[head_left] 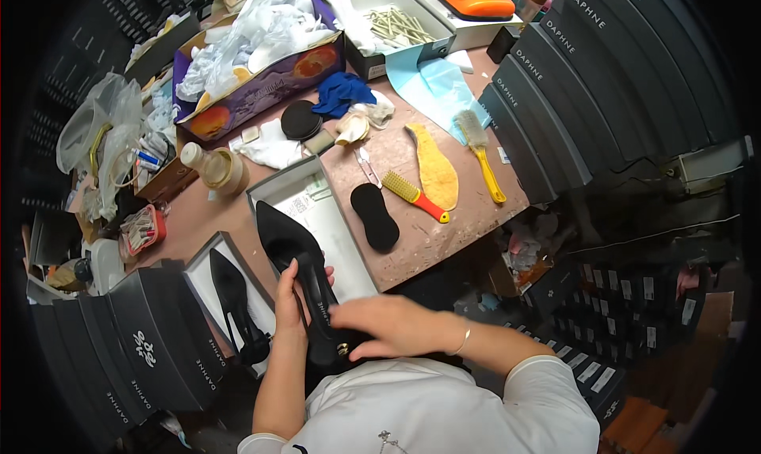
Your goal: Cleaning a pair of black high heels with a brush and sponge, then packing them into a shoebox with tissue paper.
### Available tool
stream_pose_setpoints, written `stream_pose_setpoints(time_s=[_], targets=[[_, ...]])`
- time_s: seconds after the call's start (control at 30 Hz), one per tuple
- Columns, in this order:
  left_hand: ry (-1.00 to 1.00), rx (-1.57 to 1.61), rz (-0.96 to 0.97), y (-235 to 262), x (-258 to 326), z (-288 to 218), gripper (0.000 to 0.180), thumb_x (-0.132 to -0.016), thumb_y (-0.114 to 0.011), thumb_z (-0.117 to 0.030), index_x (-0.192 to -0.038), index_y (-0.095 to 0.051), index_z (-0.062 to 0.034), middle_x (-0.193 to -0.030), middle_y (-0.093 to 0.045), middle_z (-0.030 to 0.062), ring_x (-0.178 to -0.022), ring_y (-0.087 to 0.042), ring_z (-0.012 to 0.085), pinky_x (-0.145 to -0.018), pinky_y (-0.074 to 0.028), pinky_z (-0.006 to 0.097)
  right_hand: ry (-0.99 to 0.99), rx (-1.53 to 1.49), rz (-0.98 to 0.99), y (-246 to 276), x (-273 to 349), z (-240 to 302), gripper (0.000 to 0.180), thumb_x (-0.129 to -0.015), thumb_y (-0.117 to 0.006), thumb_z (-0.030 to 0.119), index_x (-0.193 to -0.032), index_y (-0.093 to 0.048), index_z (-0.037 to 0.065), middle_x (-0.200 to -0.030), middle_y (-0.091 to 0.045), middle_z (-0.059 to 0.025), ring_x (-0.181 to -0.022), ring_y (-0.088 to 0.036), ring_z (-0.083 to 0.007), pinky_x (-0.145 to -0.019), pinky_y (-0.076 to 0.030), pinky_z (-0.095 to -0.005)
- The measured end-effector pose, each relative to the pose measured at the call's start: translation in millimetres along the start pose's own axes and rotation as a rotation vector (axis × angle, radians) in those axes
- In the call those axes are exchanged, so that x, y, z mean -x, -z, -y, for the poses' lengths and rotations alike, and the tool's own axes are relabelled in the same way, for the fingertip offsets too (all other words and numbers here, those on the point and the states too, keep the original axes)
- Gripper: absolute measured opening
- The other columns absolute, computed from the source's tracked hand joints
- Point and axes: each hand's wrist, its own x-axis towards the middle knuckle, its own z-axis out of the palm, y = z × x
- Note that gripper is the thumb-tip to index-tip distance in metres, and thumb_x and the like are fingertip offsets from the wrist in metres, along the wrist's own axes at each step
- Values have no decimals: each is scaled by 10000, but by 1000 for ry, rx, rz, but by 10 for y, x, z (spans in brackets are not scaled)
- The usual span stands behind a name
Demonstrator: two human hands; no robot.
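Both hands [292,307] [388,326] grip black pump [297,256] — white-lined shoebox [349,252] beside

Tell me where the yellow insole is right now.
In the head view the yellow insole lies flat on the worktable, right of centre, between the red-handled brush and the yellow-handled brush.

Left hand [290,307] grips a black pump [295,252] by its middle, right hand [380,326] lies across the heel end. Second pump [234,299] rests in an open box [208,257]; brushes [412,195] lie on the surface [444,232].
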Motion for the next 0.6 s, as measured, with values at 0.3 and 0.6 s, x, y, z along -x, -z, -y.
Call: stream_pose_setpoints(time_s=[0.3,0.6], targets=[[169,-171,249,-409,303,-321,495,-816,-677,-116,-1232,-459,41,-1133,-589,234,-874,-669,314,-739,-603,433,-819,864,-809,2100,1113,-2359,441,-819,-707,346,-1050,-565,-1,-1034,-615,-217,-857,-624,-345,-751,-491,-419],[230,-322,339,-324,402,-355,444,-846,-630,-71,-1237,-454,45,-1086,-612,231,-744,-662,254,-668,-585,376,-420,288,-819,1555,385,-1110,248,-903,-538,43,-1149,-560,19,-904,-636,-89,-581,-598,-224,-564,-487,-353]])
